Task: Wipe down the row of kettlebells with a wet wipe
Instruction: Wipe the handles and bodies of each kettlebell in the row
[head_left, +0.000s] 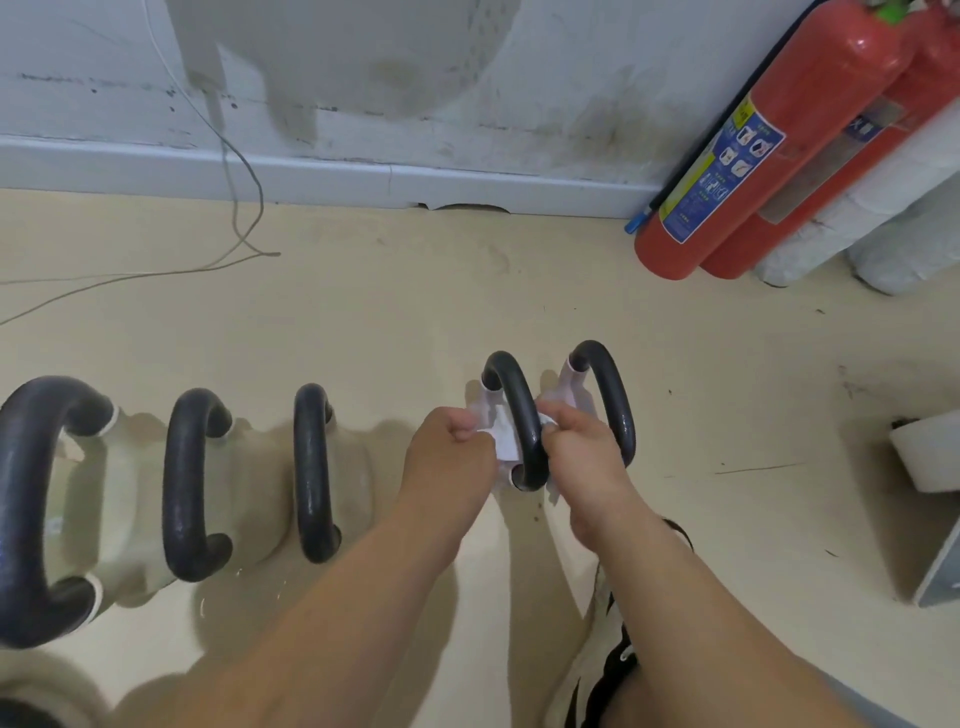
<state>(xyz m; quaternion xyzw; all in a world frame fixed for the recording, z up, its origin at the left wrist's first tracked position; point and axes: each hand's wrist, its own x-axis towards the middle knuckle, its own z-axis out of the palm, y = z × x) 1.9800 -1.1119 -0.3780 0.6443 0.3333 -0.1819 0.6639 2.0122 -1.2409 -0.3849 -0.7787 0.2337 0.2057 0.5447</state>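
Observation:
Several kettlebells with black handles stand in a row on the beige floor. The three on the left (36, 509), (189, 483), (314, 473) have pale beige bodies. The two on the right are small with pale lilac bodies. A white wet wipe (504, 434) passes under the black handle of the fourth kettlebell (519, 410). My left hand (449, 449) pinches one end of the wipe on the left of that handle. My right hand (582, 452) grips the other end on the right. The fifth kettlebell (608, 395) stands just behind my right hand.
Two red fire extinguishers (769, 150) lean against the white wall at the back right, beside white wrapped pipes (893, 218). A thin cable (244, 208) trails over the floor at the back left. A white box corner (930, 457) is at the right edge. My shoe (613, 639) is below.

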